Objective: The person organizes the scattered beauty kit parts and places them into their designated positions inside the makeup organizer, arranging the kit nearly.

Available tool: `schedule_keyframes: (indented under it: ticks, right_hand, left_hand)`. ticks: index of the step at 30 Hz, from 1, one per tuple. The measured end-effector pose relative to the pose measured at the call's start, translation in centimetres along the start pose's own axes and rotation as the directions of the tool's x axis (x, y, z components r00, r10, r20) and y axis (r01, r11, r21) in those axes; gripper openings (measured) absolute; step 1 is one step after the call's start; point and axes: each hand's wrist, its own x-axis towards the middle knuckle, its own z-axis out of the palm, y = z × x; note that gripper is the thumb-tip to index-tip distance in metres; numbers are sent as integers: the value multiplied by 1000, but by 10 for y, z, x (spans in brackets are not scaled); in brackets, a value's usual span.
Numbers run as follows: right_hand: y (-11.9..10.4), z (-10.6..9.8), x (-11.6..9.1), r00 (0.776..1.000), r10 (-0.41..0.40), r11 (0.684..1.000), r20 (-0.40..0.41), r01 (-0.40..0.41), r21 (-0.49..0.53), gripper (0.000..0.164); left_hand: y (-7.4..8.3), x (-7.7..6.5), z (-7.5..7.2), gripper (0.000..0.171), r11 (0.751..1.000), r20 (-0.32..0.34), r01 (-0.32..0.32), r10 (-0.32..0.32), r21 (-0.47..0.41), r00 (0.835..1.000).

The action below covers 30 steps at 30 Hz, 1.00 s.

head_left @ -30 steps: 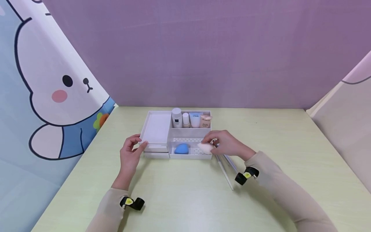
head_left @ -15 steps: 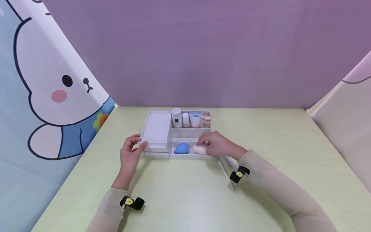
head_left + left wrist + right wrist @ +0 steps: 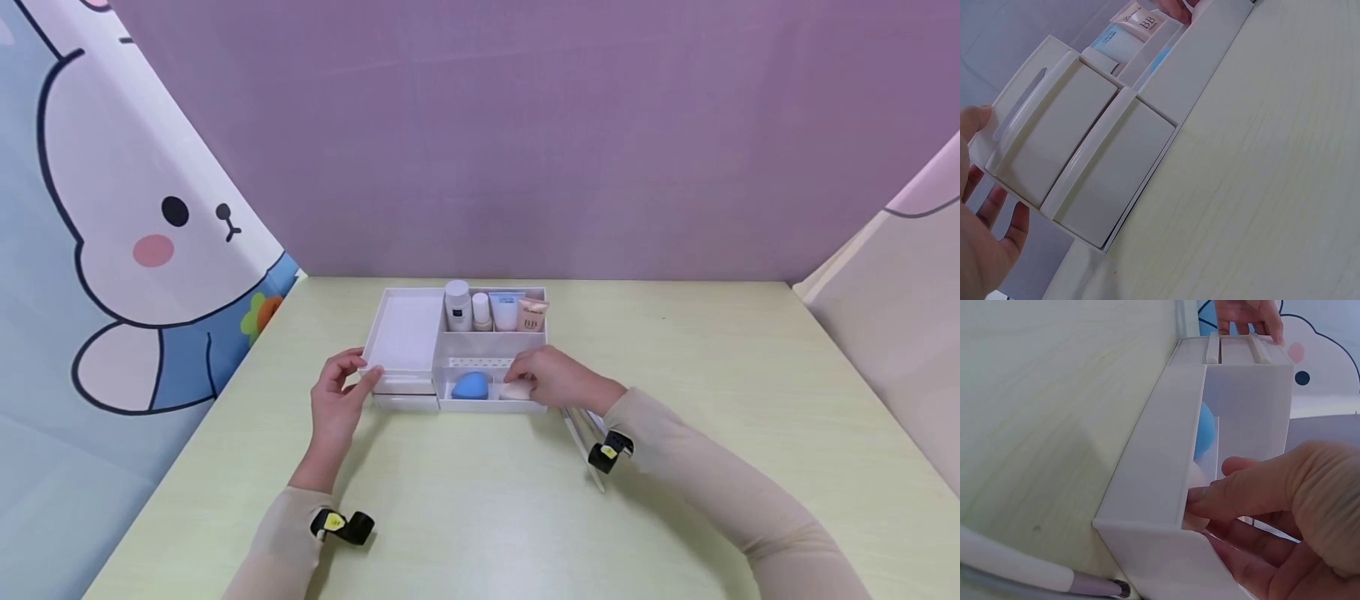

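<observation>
A white desktop organizer (image 3: 403, 329) stands on the table, its two drawers (image 3: 1113, 178) closed in the left wrist view. My left hand (image 3: 341, 404) grips its left front corner, thumb on the top edge and fingers along the side. In the front right compartment, my right hand (image 3: 561, 377) pinches a pale makeup sponge (image 3: 514, 389), partly hidden by the fingers. The sponge sits low behind the front wall. Beside it on the left lies a blue makeup sponge (image 3: 470, 386) in the same compartment.
The organizer's rear compartment holds a white bottle (image 3: 457, 307), a smaller bottle (image 3: 481, 312), a blue-and-white tube (image 3: 506, 311) and a BB cream tube (image 3: 532, 316). Makeup brushes (image 3: 582, 450) lie on the table by the right front corner, partly under my right wrist.
My right hand has moved left and down with the pale makeup sponge, from the compartment's right end into it, near the blue sponge. The left hand has kept still on the organizer.
</observation>
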Motion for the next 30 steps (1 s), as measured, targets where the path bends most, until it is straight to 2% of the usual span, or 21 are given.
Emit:
schedule_keyframes:
  ticks: [10, 13, 18, 25, 30]
  right_hand:
    - [3, -3, -1, 999, 45, 998, 6, -45, 35, 38]
    - [4, -7, -3, 998, 66, 994, -3, -66, 91, 36]
    - [7, -19, -10, 995, 79, 976, -61, -65, 208, 30]
    - [12, -32, -22, 979, 171, 942, -110, -130, 309, 35]
    - [18, -36, -32, 964, 225, 933, -140, -172, 315, 35]
  left_hand:
    - [-2, 1, 0, 21, 1000, 0, -10, 10, -5, 1000]
    - [-3, 1, 0, 19, 1000, 6, -15, 15, 1, 1000]
    - [-4, 2, 0, 19, 1000, 13, -25, 25, 6, 1000]
    - [-4, 2, 0, 23, 999, 3, -35, 35, 0, 999]
    - [-3, 1, 0, 24, 999, 4, -36, 36, -5, 999]
